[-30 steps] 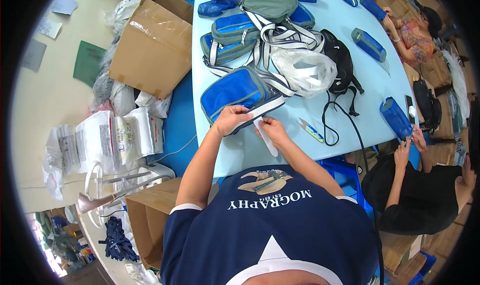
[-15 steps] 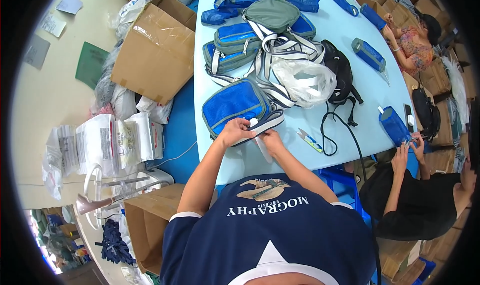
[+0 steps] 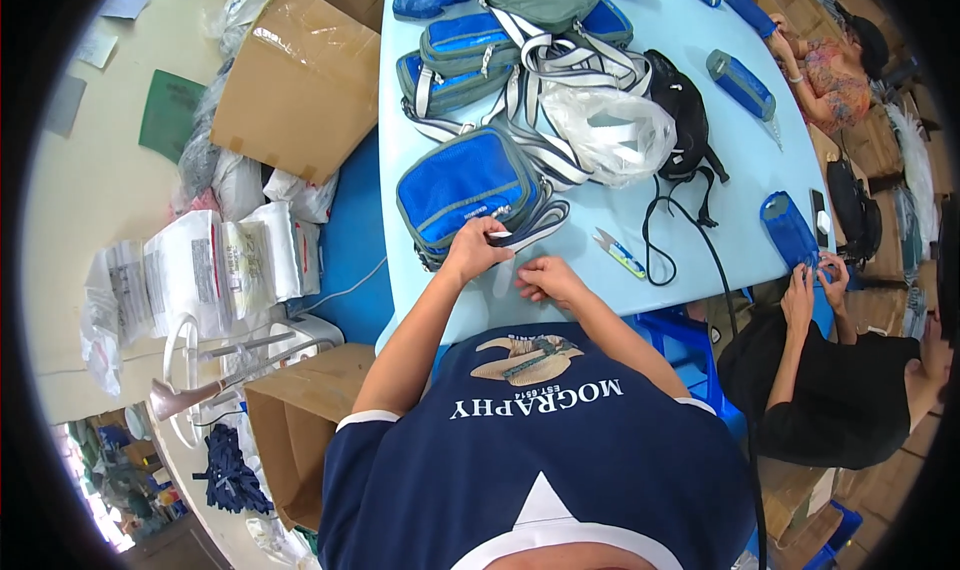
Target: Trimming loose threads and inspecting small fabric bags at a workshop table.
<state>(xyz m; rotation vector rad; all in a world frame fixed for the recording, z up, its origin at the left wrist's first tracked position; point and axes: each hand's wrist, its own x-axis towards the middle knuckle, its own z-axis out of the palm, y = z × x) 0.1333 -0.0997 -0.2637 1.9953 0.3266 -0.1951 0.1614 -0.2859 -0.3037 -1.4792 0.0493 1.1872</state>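
Left hand [image 3: 478,248] pinching blue pouch [image 3: 465,192] strap, right hand [image 3: 548,278] clenched beside it, snips [image 3: 618,253] nearby

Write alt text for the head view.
A person's left hand and right hand grip a strap beside a blue pouch on a light blue table, with more bags piled behind and small snips nearby.

Blue pouch [image 3: 462,192], grey trim; light blue table [image 3: 700,220]; black bag [image 3: 683,112].
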